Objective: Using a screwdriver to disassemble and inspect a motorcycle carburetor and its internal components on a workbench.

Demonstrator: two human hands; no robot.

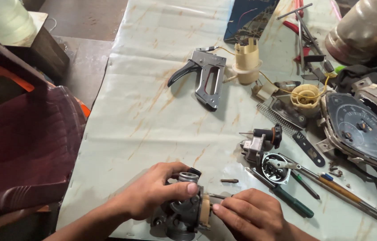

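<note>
Near the table's [152, 111] bottom edge, our left hand [152, 194] grips a carburetor [186, 209]. Our right hand [251, 212] pinches what is probably a screwdriver [218, 196] against it; disassembly appears partial, body still whole.

Dull grey metal carburetor [187, 209], glossy marbled tablecloth [152, 111].

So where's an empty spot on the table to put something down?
The bare stretch of table cover left of the staple gun, down to the left hand. The right side is crowded: speedometer, screwdrivers, small parts.
</note>
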